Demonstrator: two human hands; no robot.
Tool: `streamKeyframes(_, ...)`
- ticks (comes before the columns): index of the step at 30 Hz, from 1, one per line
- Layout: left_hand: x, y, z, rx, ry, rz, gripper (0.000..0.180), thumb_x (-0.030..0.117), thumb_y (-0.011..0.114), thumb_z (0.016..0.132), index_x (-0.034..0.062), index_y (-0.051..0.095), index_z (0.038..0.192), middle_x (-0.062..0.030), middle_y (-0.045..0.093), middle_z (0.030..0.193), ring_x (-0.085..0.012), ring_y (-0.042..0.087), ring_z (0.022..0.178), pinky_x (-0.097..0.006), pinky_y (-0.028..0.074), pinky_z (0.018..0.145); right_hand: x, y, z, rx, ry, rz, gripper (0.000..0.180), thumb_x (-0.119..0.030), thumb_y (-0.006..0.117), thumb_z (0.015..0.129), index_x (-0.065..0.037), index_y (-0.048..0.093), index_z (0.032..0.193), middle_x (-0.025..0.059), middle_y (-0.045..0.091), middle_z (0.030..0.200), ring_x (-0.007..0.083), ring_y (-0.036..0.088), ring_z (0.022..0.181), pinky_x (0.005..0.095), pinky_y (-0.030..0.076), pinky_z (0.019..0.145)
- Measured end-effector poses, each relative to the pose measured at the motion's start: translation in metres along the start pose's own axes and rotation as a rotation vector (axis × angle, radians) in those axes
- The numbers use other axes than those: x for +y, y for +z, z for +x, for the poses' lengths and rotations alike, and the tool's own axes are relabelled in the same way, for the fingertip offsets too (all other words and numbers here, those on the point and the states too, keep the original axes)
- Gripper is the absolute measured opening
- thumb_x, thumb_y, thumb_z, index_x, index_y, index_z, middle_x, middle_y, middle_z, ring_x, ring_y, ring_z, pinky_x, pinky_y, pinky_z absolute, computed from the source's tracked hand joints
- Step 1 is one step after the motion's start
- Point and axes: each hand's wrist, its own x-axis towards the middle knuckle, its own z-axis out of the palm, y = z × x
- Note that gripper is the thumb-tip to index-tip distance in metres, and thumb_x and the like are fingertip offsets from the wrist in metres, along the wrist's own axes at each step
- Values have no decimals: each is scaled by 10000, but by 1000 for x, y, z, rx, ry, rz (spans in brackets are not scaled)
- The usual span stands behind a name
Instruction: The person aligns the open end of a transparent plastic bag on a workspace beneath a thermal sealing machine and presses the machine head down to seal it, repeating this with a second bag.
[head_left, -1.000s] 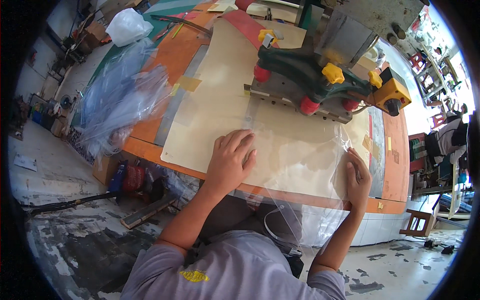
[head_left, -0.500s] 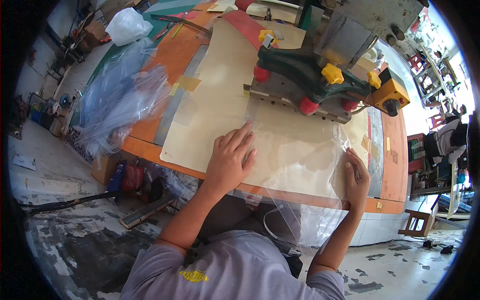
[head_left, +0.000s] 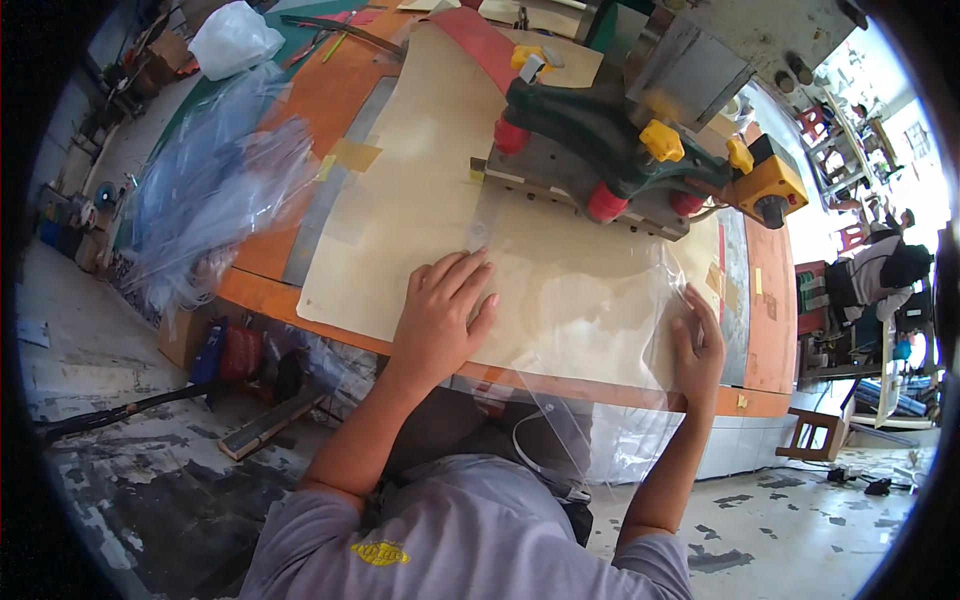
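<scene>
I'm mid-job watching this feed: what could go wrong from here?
Two risks, as I judge them:
1. Pinching: the left hand lies just in front of the machine's metal plate; if it slid under and the plate came down, fingers might be caught.
2. Slipping: the clear plastic sheet hangs over the front edge of the orange table, so a tug there might drag it askew between the left hand and right hand.

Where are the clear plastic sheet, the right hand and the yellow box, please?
Clear plastic sheet (head_left: 595, 325), head view: middle part.
Right hand (head_left: 702, 352), head view: middle of the hand.
Yellow box (head_left: 772, 188), head view: yellow side.
</scene>
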Motion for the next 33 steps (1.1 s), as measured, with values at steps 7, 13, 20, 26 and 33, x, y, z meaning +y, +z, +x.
streamKeyframes(7,-1,1,-4,3,-1,-8,374,198,693,933,7,687,1255,-107,629,1413,-288,556,1312,-467,411,1090,1,-1,5,-17,24,-254,425,-136,698,930,-23,643,1335,173,555,1500,343,512,1410,427,410,1167)
streamKeyframes(13,-1,2,-4,-2,0,-30,368,195,691,931,10,684,1249,-104,621,1417,-291,549,1315,-467,411,1093,6,-5,24,-10,56,-304,304,-139,755,909,-33,672,1182,141,616,1348,342,595,1262,441,473,1065)
streamKeyframes(20,-4,-1,-5,-3,-12,-49,373,183,696,927,23,675,1263,-108,631,1373,-297,548,1312,-463,416,1088,-5,-4,13,-6,150,89,175,-100,683,968,-53,623,1126,53,689,1063,188,670,974,336,497,874)
streamKeyframes(26,4,-9,11,192,-151,-87,415,231,666,986,37,624,1351,-170,602,1367,-356,512,1345,-496,392,1125,-9,-17,-32,188,-13,106,120,-3,667,959,-25,633,1072,57,679,1027,146,652,938,287,498,822)
streamKeyframes(33,-10,-5,38,-159,-146,-429,536,276,649,1034,5,487,1467,-175,609,1359,-332,613,1240,-459,450,1090,2,-37,-68,240,-40,537,196,93,649,944,-21,589,1092,93,663,1103,176,662,1053,317,519,973)
